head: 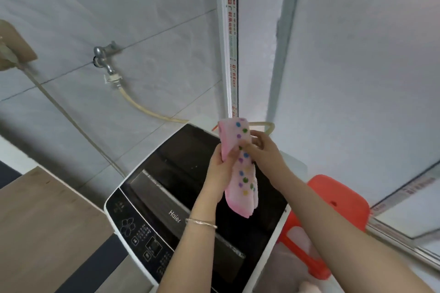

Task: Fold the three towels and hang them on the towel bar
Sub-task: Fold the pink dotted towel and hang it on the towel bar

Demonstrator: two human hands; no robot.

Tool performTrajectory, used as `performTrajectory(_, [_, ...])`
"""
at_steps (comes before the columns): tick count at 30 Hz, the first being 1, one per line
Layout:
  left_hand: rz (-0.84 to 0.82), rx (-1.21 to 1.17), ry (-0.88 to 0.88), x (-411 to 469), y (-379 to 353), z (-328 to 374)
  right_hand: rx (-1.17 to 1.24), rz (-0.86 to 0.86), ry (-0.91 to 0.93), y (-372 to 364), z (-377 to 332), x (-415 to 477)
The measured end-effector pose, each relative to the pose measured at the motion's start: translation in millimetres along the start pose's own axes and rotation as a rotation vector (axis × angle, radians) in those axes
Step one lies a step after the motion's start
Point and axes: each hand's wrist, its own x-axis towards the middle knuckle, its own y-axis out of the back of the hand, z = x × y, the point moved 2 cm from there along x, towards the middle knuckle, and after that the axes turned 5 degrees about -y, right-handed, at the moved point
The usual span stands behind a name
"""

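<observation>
Towel first: where is it hanging?

It is hanging in the air above the dark lid of the washing machine. It is pink with coloured dots and folded into a narrow strip, and its lower end is dangling free, not touching the lid.

And what is holding it up?

Both hands are holding its upper part. The left hand is gripping it from the left, with the fingers curling round behind the cloth and the thumb pressing on the front. The right hand is meeting it from the right, and its fingers are pinching the dotted fabric just beside the left thumb.

Is the person wearing anything on the arms?

A thin silver bangle is sitting on the left wrist.

What is standing around the machine?

A red plastic stool is standing just to its right. On the left, a wooden bench is showing at the lower edge. A metal tap is sticking out of the tiled wall, and a pale hose is running from it down towards the back of the machine.
</observation>
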Motion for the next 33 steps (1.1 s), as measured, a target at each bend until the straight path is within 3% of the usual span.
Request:
performTrajectory(4, [0.085,-0.004,-0.041,7.4,-30.8,1.0,-0.013,-0.022,-0.018,24.0,14.2,-13.8])
performTrajectory(8, [-0.015,0.124,-0.025,9.1,-69.4,0.1,-0.047,0.067,-0.001,55.6,24.9,-23.0])
performTrajectory(16, [-0.187,0.032,0.062,-3.6,-175.6,2.8,-0.088,0.351,0.028,154.5,24.4,-58.3])
performTrajectory(20, [-0.288,0.107,0.06,-25.4,-235.6,-5.0,-0.04,0.466,0.032,216.3,31.5,-93.2])
performTrajectory(26, [-0.403,0.17,0.009,-80.0,-332.1,-22.3,0.115,0.61,0.06,307.6,57.0,-159.6])
performTrajectory(33, [-0.577,0.305,-0.196,-150.8,-453.3,-50.2,0.064,0.782,0.145,417.2,75.1,-248.8])
